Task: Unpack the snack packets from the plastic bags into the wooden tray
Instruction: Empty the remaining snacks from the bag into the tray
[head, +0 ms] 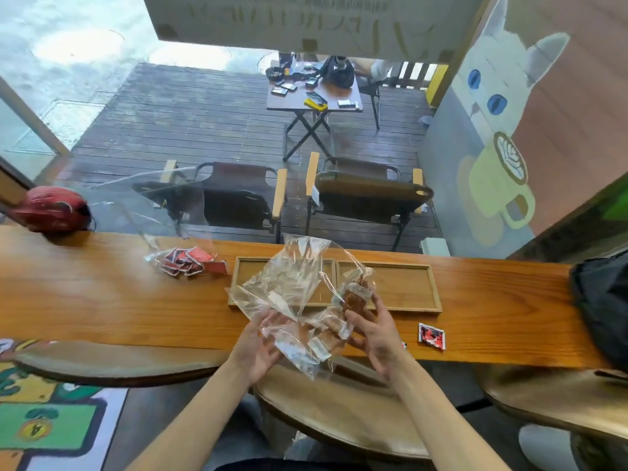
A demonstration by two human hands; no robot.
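Snack packets point(353, 295), brown with pale edges, sit inside a clear plastic bag point(289, 287) that I see held up at the centre of the frame, just in front of the wooden tray point(401, 287). Printing on them is too blurred for me to read. My right hand point(373, 331) curls its fingers and thumb around the packets through the film, gripping them at the bag's right side. My left hand point(261, 348) is partly open, palm up, with its fingers pinching the crumpled lower left of the same bag.

The tray lies on the long wooden counter point(102, 300) behind the bag; it has two compartments, and the right one shows bare wood. Left of the tray, a second plastic bag point(183, 260) lies on the counter holding red packets with white edges; I cannot make out their lettering. One loose red packet point(431, 336) rests on the counter in the lower right, near my right wrist. A red helmet point(51, 209) sits at the far left edge, and a black bag point(601, 300) at the far right.
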